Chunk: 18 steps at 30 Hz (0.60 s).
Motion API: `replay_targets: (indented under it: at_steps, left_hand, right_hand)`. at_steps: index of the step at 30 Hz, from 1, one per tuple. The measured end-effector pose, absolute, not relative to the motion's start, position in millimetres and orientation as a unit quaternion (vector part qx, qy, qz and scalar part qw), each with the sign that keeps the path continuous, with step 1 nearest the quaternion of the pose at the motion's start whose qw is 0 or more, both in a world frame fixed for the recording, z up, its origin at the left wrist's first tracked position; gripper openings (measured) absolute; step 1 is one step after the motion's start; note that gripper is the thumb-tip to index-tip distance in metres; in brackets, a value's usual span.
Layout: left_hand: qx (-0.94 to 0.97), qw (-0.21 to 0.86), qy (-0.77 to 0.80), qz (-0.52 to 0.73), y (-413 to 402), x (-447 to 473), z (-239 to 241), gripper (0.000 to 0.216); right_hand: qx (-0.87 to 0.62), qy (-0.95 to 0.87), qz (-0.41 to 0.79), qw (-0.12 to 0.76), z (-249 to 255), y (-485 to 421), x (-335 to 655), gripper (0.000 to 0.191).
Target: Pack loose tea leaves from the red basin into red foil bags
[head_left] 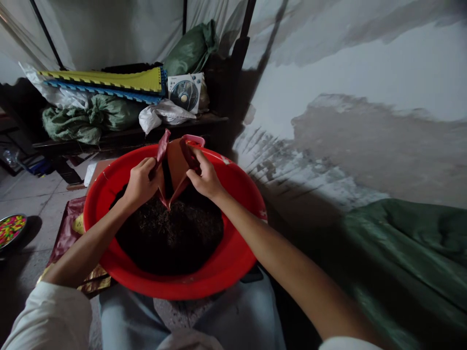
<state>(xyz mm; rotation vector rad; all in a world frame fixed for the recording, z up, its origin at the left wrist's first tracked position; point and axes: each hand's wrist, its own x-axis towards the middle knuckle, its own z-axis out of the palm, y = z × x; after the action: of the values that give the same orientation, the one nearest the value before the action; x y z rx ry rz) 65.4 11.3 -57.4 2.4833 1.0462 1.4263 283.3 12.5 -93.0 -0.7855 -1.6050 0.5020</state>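
A reddish pouch [177, 163] with a tan inner side is spread wide at its mouth between my two hands, over a red basin [175, 290]. My left hand [140, 182] grips its left edge, fingers closed. Thumb and fingers of my right hand [204, 175] pinch the right edge. Below the pouch, a heap of dark, loose, shredded material [175, 238], resembling dried leaves, fills the bottom of the basin. Whether the pouch holds anything cannot be seen. Behind it, a pink plastic rim [195, 139] shows at the basin's far side.
At left on the floor stands a bowl of colourful small pieces [12, 228]. A maroon and gold bag [69, 228] lies beside the basin. Behind are a bench with foam mats [109, 80], a fan box [184, 92] and green sacks [191, 48]. A large green sack [408, 253] sits right, near the wall.
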Motion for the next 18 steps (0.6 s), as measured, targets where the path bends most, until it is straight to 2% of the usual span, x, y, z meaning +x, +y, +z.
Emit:
replay_targets:
  at_steps: [6,12,15,18]
  left_hand:
    - [0.834,0.037,0.315,0.452,15.1,57.6,-57.6,0.007]
    - [0.859,0.054,0.263,0.436,14.0,49.7,-60.1,0.02]
    - [0.859,0.045,0.247,0.446,19.9,46.3,-62.6,0.019]
    - [0.835,0.013,0.277,0.476,32.2,46.6,-67.1,0.019]
  right_hand:
    - [-0.395,-0.695,0.118,0.589,-93.8,7.3,284.1,0.063]
    - [-0.336,-0.737,0.056,0.584,-98.8,-1.7,279.5,0.053]
    - [-0.33,-0.751,0.037,0.572,-97.2,-0.9,278.8,0.046]
    - [-0.316,-0.734,0.005,0.601,-98.6,13.6,282.4,0.048]
